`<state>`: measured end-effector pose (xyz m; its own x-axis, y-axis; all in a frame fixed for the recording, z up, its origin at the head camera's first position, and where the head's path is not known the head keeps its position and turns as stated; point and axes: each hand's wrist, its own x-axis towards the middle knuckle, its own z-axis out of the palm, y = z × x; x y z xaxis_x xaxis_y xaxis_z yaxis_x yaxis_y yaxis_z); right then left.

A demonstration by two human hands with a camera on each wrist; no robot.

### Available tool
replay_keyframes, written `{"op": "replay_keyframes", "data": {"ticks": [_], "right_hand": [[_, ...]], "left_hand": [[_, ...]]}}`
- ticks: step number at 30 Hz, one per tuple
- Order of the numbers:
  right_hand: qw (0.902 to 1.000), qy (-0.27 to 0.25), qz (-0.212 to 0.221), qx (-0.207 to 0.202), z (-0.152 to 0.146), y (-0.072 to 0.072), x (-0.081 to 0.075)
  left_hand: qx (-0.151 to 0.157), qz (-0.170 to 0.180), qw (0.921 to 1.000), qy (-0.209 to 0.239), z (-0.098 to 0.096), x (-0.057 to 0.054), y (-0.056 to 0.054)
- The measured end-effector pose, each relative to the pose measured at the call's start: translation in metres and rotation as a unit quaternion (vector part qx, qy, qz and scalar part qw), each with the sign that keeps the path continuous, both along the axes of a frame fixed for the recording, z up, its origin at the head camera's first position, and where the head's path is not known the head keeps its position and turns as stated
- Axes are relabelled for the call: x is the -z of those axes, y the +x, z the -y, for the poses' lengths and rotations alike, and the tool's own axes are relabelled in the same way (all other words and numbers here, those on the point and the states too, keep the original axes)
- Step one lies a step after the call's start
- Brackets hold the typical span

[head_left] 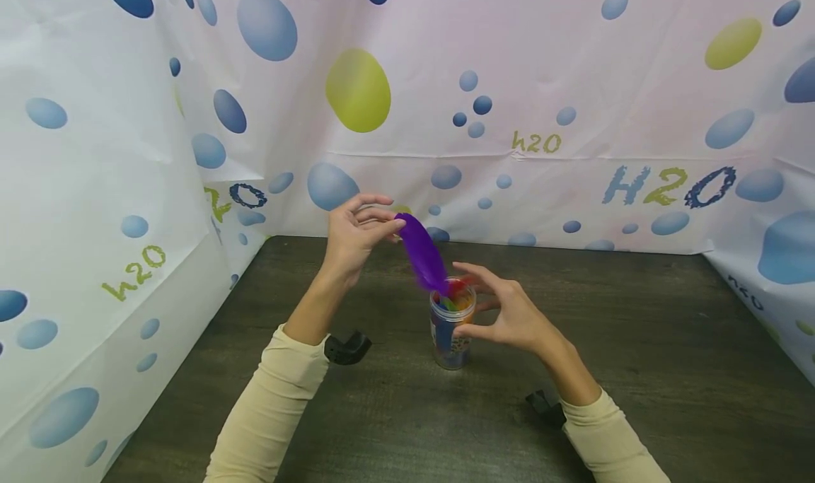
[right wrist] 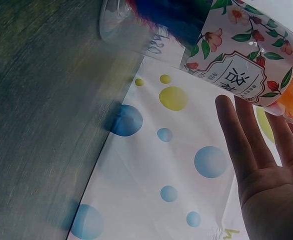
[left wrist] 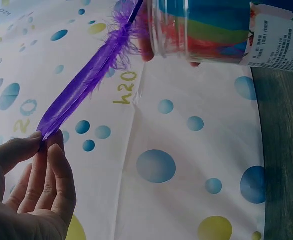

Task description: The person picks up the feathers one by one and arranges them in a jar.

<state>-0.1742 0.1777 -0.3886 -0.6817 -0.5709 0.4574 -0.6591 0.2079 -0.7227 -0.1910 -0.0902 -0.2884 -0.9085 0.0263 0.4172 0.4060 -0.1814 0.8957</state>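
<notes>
A purple feather (head_left: 422,253) slants down to the mouth of a clear jar (head_left: 451,352), its fluffy lower end at the rim. My left hand (head_left: 359,232) pinches the feather's upper tip between thumb and fingers, as the left wrist view also shows. More coloured feathers, among them blue, green, red and orange, fill the jar. My right hand (head_left: 509,313) is at the jar's right side, fingers spread around it and thumb at the front. In the right wrist view, its straight fingers (right wrist: 236,135) reach up by the jar's flowered label (right wrist: 239,55).
The jar stands upright on a dark wooden table (head_left: 605,313). A white sheet with blue and green spots (head_left: 407,101) hangs behind the table and along its sides. Dark camera mounts (head_left: 347,347) are worn at both wrists.
</notes>
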Motion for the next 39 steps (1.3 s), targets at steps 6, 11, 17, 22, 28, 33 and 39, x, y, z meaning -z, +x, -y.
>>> {"op": "replay_keyframes", "data": {"ticks": [6, 11, 17, 22, 28, 33, 39], "right_hand": [[1.0, 0.002, -0.001, -0.001, 0.0, 0.0, 0.0], [1.0, 0.002, -0.003, 0.0, 0.0, 0.0, -0.001], [1.0, 0.004, -0.003, 0.0, 0.0, 0.0, 0.0], [1.0, 0.001, -0.004, -0.002, 0.0, 0.001, 0.001], [1.0, -0.003, -0.006, -0.004, 0.0, 0.002, 0.0], [1.0, -0.001, -0.003, -0.004, 0.001, 0.0, 0.001], [1.0, -0.003, -0.002, -0.008, 0.0, -0.001, 0.001]], "left_hand": [[-0.002, -0.01, 0.9996, -0.026, -0.003, 0.0, 0.0], [-0.001, -0.025, 0.9983, -0.052, -0.003, -0.001, 0.0], [-0.013, -0.055, 0.995, -0.083, -0.003, 0.001, 0.002], [-0.023, -0.102, 0.9893, -0.102, -0.006, 0.005, 0.002], [-0.029, -0.153, 0.9771, -0.145, -0.009, 0.009, 0.001], [-0.015, -0.152, 0.9749, -0.162, -0.01, 0.01, 0.002], [0.017, -0.095, 0.9846, -0.145, -0.011, 0.01, 0.004]]}}
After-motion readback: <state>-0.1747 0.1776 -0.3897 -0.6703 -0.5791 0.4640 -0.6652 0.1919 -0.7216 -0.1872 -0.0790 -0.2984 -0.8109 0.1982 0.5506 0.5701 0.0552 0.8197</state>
